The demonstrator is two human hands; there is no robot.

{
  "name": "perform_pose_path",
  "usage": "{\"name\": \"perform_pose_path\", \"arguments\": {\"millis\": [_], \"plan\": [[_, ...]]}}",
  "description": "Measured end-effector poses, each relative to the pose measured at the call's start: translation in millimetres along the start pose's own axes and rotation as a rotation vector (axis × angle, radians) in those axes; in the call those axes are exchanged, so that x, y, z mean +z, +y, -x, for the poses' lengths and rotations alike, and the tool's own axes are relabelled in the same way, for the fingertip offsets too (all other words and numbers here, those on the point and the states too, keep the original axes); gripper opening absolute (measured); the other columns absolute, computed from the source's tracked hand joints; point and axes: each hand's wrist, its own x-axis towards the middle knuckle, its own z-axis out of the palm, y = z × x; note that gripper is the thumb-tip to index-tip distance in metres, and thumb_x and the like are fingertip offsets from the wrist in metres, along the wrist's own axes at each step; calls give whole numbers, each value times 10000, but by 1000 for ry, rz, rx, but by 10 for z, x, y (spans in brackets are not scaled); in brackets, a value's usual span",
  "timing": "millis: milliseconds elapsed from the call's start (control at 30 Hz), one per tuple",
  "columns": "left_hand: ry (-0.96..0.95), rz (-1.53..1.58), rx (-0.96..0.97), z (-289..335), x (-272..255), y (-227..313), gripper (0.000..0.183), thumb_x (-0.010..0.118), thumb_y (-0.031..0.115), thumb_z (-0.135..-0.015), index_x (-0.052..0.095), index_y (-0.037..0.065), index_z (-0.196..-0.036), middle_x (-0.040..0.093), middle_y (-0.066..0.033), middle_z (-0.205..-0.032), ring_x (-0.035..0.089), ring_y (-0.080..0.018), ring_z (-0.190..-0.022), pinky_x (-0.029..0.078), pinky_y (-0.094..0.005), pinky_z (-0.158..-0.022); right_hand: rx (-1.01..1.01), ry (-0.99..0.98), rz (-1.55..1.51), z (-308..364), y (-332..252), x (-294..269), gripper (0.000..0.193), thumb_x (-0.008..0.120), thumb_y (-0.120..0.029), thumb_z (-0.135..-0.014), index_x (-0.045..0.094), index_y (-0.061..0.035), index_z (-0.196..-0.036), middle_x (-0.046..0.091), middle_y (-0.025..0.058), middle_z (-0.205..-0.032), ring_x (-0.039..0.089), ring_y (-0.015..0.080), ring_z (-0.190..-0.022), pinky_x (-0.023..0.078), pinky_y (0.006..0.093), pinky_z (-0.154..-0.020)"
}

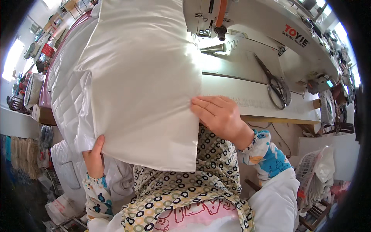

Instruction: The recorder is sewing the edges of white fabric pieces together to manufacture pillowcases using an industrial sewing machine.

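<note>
A large white satin cushion cover (143,81) is held up in front of me over the sewing table. My left hand (94,156) grips its lower left edge, thumb on the front. My right hand (218,114) grips its right edge, fingers curled over the fabric. Under the smooth piece, a white quilted piece (67,87) lies spread to the left. The fabric's top end reaches the sewing machine (247,19) at the back.
Black scissors (274,83) lie on the white table (251,98) to the right of the fabric. A white basket with cloth (317,170) stands at lower right. More white fabric (67,166) is piled at lower left. A workshop with shelves lies far left.
</note>
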Motion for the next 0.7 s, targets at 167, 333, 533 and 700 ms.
{"name": "perform_pose_path", "arguments": {"millis": [167,333,533,700], "plan": [[-21,-42,64,-173,140,109,533,706,126,-865,495,-48,-1322,575,-103,-1269,548,-190,-1140,421,-303,-974,-34,31,16,5,-49,-11,262,658,-65,-704,681,-41,-965,705,79,-1018,685,221,-919,553,323,-686],[-25,-157,165,-328,321,140,480,703,113,-875,524,-45,-1291,595,-96,-1230,561,-176,-1108,428,-292,-957,-30,25,32,27,-109,-74,248,647,-69,-705,685,-33,-948,707,83,-1010,683,214,-913,551,307,-670],[-82,-292,310,-596,492,273,380,690,118,-893,573,-58,-1210,636,-91,-1157,591,-164,-1033,454,-284,-910,-37,21,-15,59,-145,-95,229,641,-70,-710,698,-37,-930,709,80,-1027,686,209,-931,554,297,-701],[-140,-431,366,-853,638,352,344,693,138,-893,608,-53,-1166,669,-85,-1097,611,-152,-987,467,-278,-876,-29,5,-3,45,-84,-80,240,645,-68,-719,697,-33,-951,708,83,-1031,687,210,-933,551,295,-697]]}}
